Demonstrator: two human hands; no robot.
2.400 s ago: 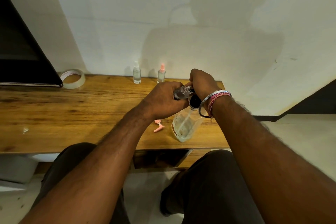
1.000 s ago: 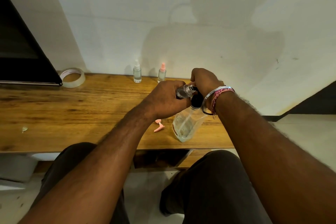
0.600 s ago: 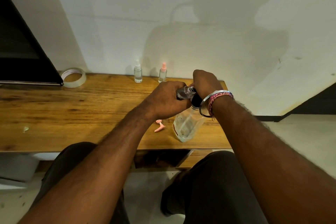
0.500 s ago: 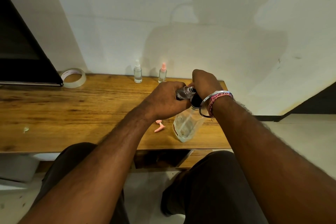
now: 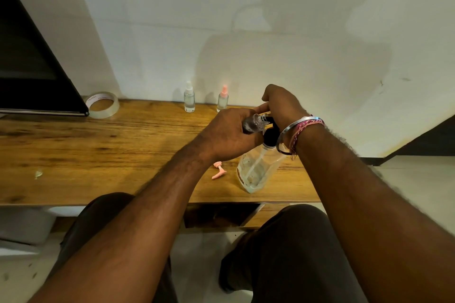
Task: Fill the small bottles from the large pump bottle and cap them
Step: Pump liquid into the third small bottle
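Observation:
The large clear pump bottle (image 5: 256,167) with a black pump head stands near the desk's front right edge. My right hand (image 5: 280,106) is curled over its pump head. My left hand (image 5: 229,135) grips a small clear bottle (image 5: 253,123), tilted with its mouth at the pump's nozzle. A loose pink spray cap (image 5: 218,170) lies on the wood left of the large bottle. At the back by the wall stand two capped small bottles, one with a white cap (image 5: 189,97) and one with a pink cap (image 5: 222,99).
The wooden desk (image 5: 98,150) ends just right of the large bottle. A roll of clear tape (image 5: 103,105) sits at the back left, next to a dark screen (image 5: 29,64). A small scrap (image 5: 38,174) lies at the left. My knees are below the front edge.
My right hand has bobbed slightly up and down over the pump head. The small bottle stays at the nozzle in my left hand.

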